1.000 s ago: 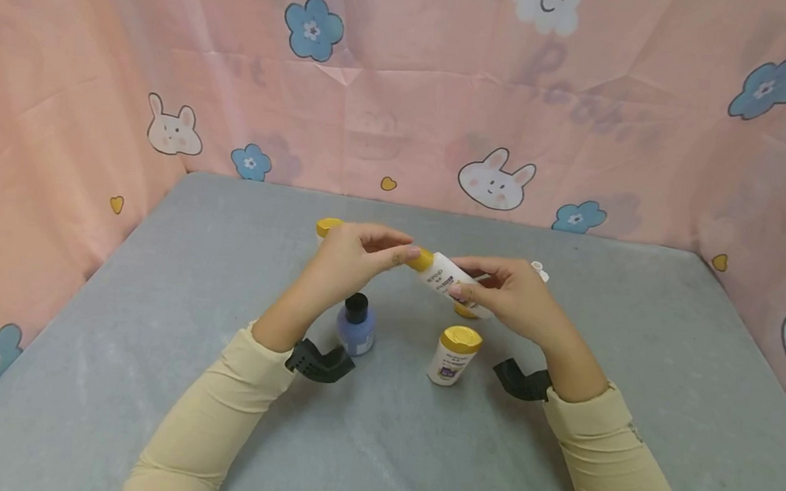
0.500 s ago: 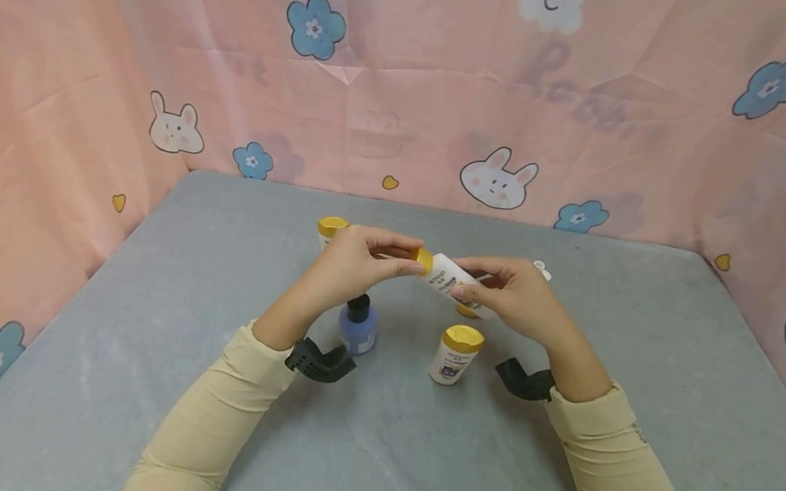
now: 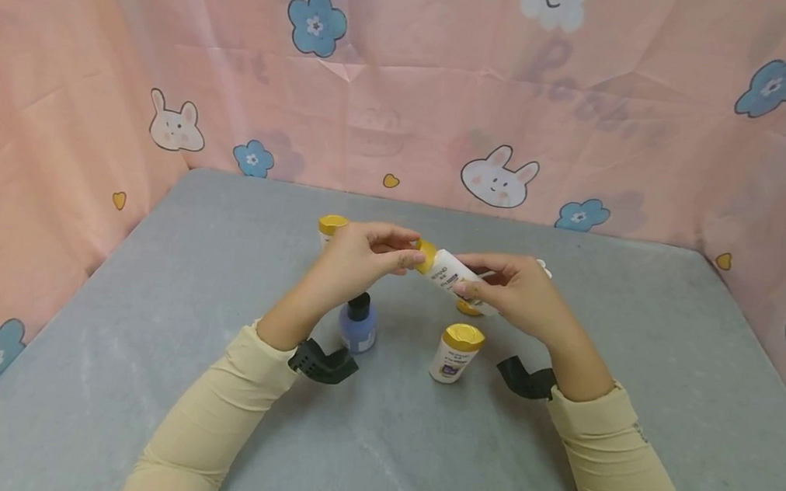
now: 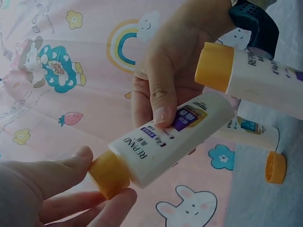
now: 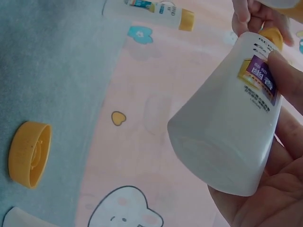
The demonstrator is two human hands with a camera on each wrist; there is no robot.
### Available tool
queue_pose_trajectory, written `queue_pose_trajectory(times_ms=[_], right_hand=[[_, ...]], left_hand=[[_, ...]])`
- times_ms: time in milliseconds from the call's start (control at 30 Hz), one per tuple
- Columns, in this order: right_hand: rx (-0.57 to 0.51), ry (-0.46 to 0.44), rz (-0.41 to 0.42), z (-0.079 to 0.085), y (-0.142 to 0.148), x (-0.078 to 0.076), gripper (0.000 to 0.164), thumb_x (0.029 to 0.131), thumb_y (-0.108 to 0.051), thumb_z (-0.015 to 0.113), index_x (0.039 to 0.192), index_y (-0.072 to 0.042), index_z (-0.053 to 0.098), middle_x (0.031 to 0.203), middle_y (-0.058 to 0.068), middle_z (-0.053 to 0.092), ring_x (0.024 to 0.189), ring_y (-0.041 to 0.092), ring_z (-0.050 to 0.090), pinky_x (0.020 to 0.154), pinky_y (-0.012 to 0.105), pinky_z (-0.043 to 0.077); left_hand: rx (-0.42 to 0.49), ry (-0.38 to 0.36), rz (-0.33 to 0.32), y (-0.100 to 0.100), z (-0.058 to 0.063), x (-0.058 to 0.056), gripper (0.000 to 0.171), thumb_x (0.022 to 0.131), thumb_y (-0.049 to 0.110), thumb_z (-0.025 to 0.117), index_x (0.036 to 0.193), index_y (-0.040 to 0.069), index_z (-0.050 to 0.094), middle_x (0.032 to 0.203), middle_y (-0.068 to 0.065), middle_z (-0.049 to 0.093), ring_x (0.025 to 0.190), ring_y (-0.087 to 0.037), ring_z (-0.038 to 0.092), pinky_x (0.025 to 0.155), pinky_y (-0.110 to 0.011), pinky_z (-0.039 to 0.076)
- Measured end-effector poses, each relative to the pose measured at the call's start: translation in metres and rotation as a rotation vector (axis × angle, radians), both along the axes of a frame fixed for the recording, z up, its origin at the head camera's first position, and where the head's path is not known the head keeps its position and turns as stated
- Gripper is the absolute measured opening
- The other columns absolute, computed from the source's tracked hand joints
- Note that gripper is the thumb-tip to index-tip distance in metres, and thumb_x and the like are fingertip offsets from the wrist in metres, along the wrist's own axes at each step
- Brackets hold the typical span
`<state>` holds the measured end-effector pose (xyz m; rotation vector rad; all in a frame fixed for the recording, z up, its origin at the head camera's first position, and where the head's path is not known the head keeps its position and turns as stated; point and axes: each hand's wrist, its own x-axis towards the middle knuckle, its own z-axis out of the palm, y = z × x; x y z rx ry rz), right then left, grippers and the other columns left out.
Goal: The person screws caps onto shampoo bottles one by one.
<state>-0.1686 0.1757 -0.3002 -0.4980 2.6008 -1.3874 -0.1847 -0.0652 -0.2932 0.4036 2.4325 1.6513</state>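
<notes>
In the head view my left hand (image 3: 356,262) pinches the yellow cap (image 4: 110,176) of a white bottle (image 3: 445,271) between thumb and fingers. My right hand (image 3: 525,294) grips the same bottle by its body, thumb on the labelled face. The bottle is held tilted above the table, its capped end up and to the left. Cap and bottle neck meet; no gap shows between them. Below the bottle a loose yellow cap (image 5: 29,153) lies on the table, its hollow side visible in the right wrist view. Partly behind my right hand is another white container (image 3: 544,268), mostly hidden.
Nearer me stands a white bottle with a yellow cap (image 3: 456,354). A purple bottle with a black top (image 3: 358,328) is beside my left forearm. Another yellow-capped bottle (image 3: 331,227) stands behind my left hand. A pink printed cloth (image 3: 407,83) bounds the grey table (image 3: 375,447).
The left fingers shift their hold on the cap, and the capped end rises slightly from half a second ago. The right hand stays around the bottle; the standing bottles have not moved.
</notes>
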Motion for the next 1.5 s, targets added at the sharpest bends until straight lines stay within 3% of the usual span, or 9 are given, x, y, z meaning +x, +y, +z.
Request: queue_pose_trajectory(times_ms=[333,567,867,1300,1500], right_hand=[[-0.006,0.01,0.007,-0.0003,0.0018,0.0004,0.037,0.091,-0.018,0.073,0.125,-0.004,0.069,0.113,0.019,0.07,0.088,0.025,0.07,0.073,0.034,0.059],[0.019,0.021,-0.014,0.0009,0.0022,-0.0001,0.039,0.091,-0.021,0.074,0.126,-0.006,0.068,0.113,0.019,0.07,0.085,0.018,0.068,0.068,0.028,0.057],[0.009,0.022,-0.017,0.0025,0.0033,0.0009,0.038,0.091,-0.02,0.074,0.126,-0.006,0.069,0.113,0.018,0.07,0.085,0.018,0.069,0.068,0.025,0.056],[-0.074,-0.039,0.02,0.0038,0.0065,0.001,0.037,0.092,-0.014,0.071,0.127,-0.001,0.066,0.11,0.019,0.068,0.083,0.012,0.069,0.072,0.027,0.06],[-0.063,-0.047,0.014,0.0054,0.0068,0.0009,0.038,0.092,-0.015,0.072,0.127,-0.001,0.066,0.11,0.018,0.068,0.084,0.012,0.069,0.071,0.027,0.059]], left_hand=[[-0.023,0.096,-0.04,0.0004,0.0001,0.0015,0.036,0.088,0.019,0.077,0.124,0.015,0.07,0.116,-0.001,0.073,0.106,-0.014,0.069,0.092,-0.032,0.059],[0.016,0.091,-0.038,-0.0004,0.0019,0.0024,0.044,0.087,0.022,0.078,0.129,0.018,0.066,0.122,0.0,0.071,0.11,-0.013,0.068,0.093,-0.034,0.058],[-0.021,0.1,-0.014,0.0009,0.0031,0.0024,0.031,0.089,0.023,0.076,0.118,0.014,0.073,0.113,-0.001,0.075,0.104,-0.014,0.068,0.089,-0.031,0.058],[0.096,0.102,-0.079,-0.001,0.0036,0.004,0.035,0.088,0.013,0.076,0.123,0.01,0.07,0.123,-0.004,0.071,0.112,-0.016,0.068,0.094,-0.027,0.057],[0.102,0.116,-0.062,-0.0025,0.0043,0.0035,0.039,0.087,0.018,0.077,0.125,0.015,0.07,0.123,-0.001,0.072,0.111,-0.013,0.068,0.094,-0.027,0.057]])
